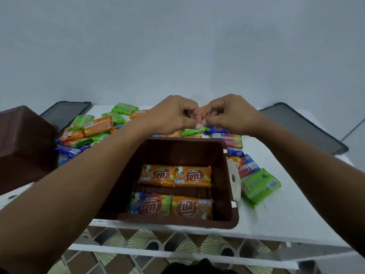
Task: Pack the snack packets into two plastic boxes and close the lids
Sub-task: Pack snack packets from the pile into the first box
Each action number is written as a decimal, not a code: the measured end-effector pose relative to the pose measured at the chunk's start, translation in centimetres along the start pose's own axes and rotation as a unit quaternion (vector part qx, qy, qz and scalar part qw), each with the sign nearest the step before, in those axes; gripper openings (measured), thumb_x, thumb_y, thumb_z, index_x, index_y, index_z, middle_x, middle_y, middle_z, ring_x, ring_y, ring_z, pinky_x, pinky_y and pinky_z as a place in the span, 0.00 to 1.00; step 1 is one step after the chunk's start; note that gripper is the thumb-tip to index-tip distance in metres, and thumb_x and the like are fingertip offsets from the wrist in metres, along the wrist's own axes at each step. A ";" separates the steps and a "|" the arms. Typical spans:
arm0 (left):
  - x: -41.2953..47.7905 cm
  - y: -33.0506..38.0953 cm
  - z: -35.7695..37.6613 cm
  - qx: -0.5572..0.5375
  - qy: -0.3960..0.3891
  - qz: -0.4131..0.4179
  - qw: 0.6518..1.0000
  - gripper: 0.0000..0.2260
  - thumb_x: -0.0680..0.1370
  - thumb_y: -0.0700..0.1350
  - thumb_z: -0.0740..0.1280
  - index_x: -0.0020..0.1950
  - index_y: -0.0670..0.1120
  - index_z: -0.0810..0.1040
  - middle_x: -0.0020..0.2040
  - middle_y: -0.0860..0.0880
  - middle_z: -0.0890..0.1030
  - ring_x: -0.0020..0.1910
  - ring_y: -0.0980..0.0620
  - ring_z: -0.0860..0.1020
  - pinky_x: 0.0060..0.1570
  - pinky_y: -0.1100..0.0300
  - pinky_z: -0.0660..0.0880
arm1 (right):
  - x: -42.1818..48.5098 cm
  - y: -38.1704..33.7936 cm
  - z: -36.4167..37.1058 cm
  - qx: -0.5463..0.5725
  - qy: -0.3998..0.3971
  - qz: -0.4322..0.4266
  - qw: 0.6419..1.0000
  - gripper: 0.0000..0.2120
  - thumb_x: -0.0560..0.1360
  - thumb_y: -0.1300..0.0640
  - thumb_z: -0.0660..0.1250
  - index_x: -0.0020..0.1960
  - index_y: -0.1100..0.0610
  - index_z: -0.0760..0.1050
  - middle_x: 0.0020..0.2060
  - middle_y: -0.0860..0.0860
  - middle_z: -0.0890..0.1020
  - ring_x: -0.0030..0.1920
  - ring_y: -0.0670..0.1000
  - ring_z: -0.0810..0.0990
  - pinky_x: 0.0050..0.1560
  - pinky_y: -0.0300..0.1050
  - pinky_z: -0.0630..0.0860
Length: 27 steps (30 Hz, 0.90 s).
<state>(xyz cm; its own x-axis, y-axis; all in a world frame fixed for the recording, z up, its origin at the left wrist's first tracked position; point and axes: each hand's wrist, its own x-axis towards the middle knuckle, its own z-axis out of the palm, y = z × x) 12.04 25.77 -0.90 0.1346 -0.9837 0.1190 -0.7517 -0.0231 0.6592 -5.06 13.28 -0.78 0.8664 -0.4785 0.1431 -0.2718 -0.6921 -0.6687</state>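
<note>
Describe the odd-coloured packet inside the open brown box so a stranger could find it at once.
Find the open brown box in the middle of the white table. Four packets lie on its floor in two rows; look at the near row, left side. That packet is blue, green and yellow, while the other three are orange.

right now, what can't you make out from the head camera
All in the head view:
1. Green packet: mostly hidden behind the left hand and right hand pinching it.
2. Second brown box: cut off by the picture's left edge, inside unseen.
3. Near brown box: left of its floor hidden by the left forearm.
</note>
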 end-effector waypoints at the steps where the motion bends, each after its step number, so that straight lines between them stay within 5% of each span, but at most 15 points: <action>1: 0.6 0.4 0.2 -0.008 0.015 0.004 1.000 0.05 0.73 0.44 0.78 0.45 0.46 0.85 0.34 0.56 0.82 0.32 0.56 0.78 0.35 0.63 0.74 | 0.2 0.6 -0.7 -0.003 0.010 -0.007 1.000 0.03 0.72 0.58 0.74 0.46 0.52 0.85 0.35 0.48 0.85 0.33 0.42 0.80 0.37 0.35 0.75; 6: 4.1 1.6 1.4 -0.008 0.042 0.000 0.999 0.04 0.75 0.44 0.76 0.47 0.45 0.86 0.39 0.45 0.85 0.34 0.48 0.82 0.37 0.59 0.78 | 1.6 3.9 -3.8 0.009 0.033 -0.012 0.999 0.01 0.73 0.56 0.76 0.44 0.51 0.85 0.34 0.49 0.85 0.32 0.47 0.82 0.37 0.40 0.78; 13: 9.1 0.0 3.1 0.039 0.068 -0.044 0.996 0.01 0.76 0.43 0.75 0.46 0.45 0.85 0.37 0.49 0.84 0.35 0.49 0.83 0.42 0.56 0.80 | 4.2 9.5 -5.9 -0.009 0.043 0.028 0.999 0.02 0.73 0.57 0.75 0.46 0.55 0.85 0.37 0.53 0.86 0.35 0.53 0.84 0.33 0.32 0.74; 16: 11.3 -1.0 3.9 0.074 0.065 -0.074 0.992 0.02 0.76 0.42 0.75 0.47 0.45 0.85 0.37 0.52 0.84 0.37 0.52 0.82 0.42 0.59 0.78 | 5.2 12.0 -6.0 -0.035 0.024 0.041 0.998 0.02 0.72 0.58 0.75 0.45 0.54 0.85 0.37 0.52 0.85 0.35 0.48 0.81 0.38 0.39 0.75; 20: 14.2 -2.9 5.6 0.132 0.033 -0.108 0.985 0.05 0.77 0.42 0.73 0.51 0.45 0.86 0.45 0.50 0.84 0.45 0.52 0.81 0.44 0.60 0.75 | 6.5 15.3 -5.6 -0.071 -0.014 0.047 0.996 0.04 0.72 0.59 0.76 0.45 0.53 0.85 0.38 0.46 0.83 0.41 0.45 0.80 0.37 0.31 0.71; 27: 18.4 -4.3 9.1 0.251 -0.044 -0.156 0.954 0.11 0.76 0.47 0.73 0.57 0.45 0.83 0.55 0.47 0.83 0.54 0.47 0.79 0.50 0.54 0.76 | 7.3 19.5 -4.0 -0.169 -0.094 0.065 0.979 0.16 0.72 0.54 0.77 0.58 0.54 0.83 0.57 0.50 0.83 0.49 0.48 0.78 0.47 0.41 0.73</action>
<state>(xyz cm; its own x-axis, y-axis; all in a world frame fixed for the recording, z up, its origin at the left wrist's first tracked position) 11.89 6.17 -8.35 0.3652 -0.9253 -0.1024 -0.9013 -0.3790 0.2100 -5.69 -5.90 -9.80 0.8682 -0.4888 -0.0854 -0.4809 -0.7865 -0.3875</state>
